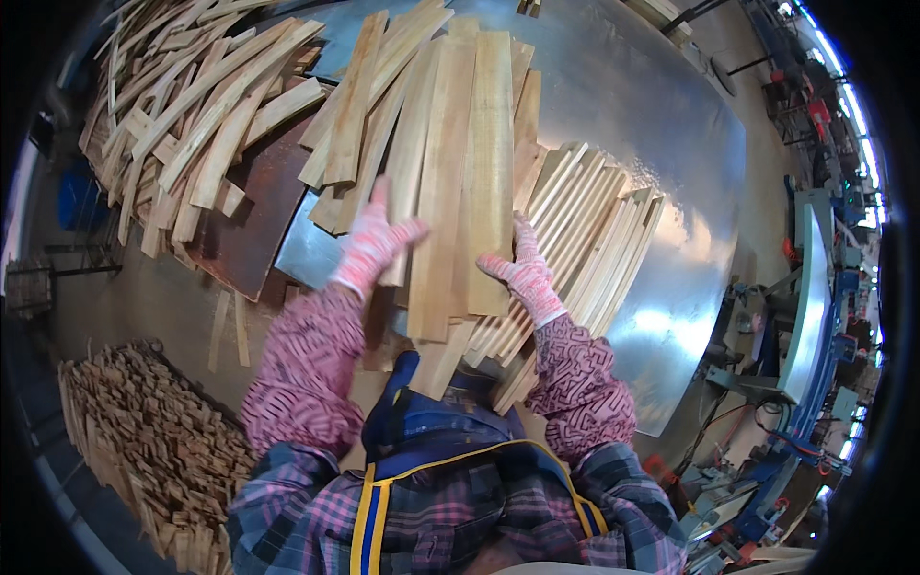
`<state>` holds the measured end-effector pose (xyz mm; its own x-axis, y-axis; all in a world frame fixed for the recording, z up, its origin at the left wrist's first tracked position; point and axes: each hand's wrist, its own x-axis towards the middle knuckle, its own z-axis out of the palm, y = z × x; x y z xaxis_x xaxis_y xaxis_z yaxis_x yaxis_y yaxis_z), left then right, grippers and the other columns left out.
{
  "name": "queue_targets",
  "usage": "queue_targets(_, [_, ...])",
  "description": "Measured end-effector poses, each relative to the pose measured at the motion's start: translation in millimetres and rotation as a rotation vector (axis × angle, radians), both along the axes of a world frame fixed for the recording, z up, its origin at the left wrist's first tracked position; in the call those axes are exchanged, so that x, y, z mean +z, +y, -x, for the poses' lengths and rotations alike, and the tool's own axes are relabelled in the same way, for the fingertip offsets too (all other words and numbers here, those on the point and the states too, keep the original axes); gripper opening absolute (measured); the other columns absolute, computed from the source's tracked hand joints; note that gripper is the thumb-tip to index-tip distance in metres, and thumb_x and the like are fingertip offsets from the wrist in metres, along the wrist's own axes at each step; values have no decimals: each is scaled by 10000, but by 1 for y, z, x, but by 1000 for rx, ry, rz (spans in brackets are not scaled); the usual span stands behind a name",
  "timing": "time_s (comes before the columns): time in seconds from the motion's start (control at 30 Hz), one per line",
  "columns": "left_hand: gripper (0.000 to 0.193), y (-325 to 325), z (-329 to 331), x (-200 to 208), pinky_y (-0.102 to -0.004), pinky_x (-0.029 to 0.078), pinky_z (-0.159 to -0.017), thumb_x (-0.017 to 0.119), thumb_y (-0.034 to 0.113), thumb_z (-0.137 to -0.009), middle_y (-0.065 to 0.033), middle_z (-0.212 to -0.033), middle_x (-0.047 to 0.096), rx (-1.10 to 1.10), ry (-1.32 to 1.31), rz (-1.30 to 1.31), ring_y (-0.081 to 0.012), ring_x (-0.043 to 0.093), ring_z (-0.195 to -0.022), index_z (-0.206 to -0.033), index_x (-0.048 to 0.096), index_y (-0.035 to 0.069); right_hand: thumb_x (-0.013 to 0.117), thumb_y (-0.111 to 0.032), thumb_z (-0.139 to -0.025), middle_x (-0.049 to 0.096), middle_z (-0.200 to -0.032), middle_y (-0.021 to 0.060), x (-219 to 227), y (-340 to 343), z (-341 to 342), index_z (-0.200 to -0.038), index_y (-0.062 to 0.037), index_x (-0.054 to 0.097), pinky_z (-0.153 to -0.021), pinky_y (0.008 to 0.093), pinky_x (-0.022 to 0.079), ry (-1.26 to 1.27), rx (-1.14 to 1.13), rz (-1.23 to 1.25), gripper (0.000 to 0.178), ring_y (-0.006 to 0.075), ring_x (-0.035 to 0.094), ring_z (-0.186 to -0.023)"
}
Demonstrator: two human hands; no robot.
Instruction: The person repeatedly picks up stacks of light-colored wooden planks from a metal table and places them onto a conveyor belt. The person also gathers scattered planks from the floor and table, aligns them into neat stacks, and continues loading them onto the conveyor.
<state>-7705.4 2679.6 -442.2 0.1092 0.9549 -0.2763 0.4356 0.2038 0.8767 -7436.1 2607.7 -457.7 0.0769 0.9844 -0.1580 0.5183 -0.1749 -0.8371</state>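
Nearest the lens, at six o'clock, is the person's own chest: a plaid shirt (287, 517) under a blue apron with yellow-edged straps (422, 460), its lower part cut off by the picture's edge. From it two patterned pink sleeves rise toward twelve o'clock. The left hand (374, 244), in a pink-speckled knit glove, lies flat with fingers spread on the left edge of a stack of pale wooden slats (460, 172); whether the fingers curl under any board cannot be made out. The right hand (522, 273), gloved the same way, presses open-palmed against the stack's right edge, thumb side hidden behind the wood, so its grip cannot be judged either. The slats lie lengthwise, running from six toward twelve o'clock, over a shiny sheet-metal table (652, 172); their near ends hang past the table's rim and hide the person's lap. Just at three o'clock of the stack, a fan of narrower strips (594, 230) stands on edge, partly tucked under it. At ten o'clock a loose heap of slats (182, 115) spreads over a brown board (249, 220). At eight o'clock lies a pile of short offcuts (144, 431), blurred toward the rim. Blue machinery (815, 316) at three o'clock is bent by the lens and hard to read.
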Motion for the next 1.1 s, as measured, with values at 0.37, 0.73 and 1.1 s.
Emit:
queue_targets(0.37, [952,-42,-12,-29,-387,548,-952,747,244,-825,-166,-1300,616,96,-1123,408,-271,655,-1115,-1591,197,106,790,-575,-734,470,-1457,270,81,54,57,-1544,-26,285,-1082,413,429,-151,77,336,1101,367,511,-1323])
queue_targets(0.73, [635,-37,-5,-15,-402,571,-919,771,276,-845,-130,-1211,663,107,-917,560,-241,674,-1058,-1378,520,37,823,-596,-710,353,-1543,288,31,59,74,-1594,-36,93,-1146,399,355,370,-44,367,1276,374,415,-1408])
queue_targets(1.1, [866,-150,-112,83,-428,562,-970,768,-53,-767,-133,-1306,585,-14,-944,409,-291,625,-1154,-1495,326,99,850,-119,-739,363,-1571,91,85,-65,-25,-1606,-91,174,-1147,323,342,1195,9,40,1100,193,364,-1418])
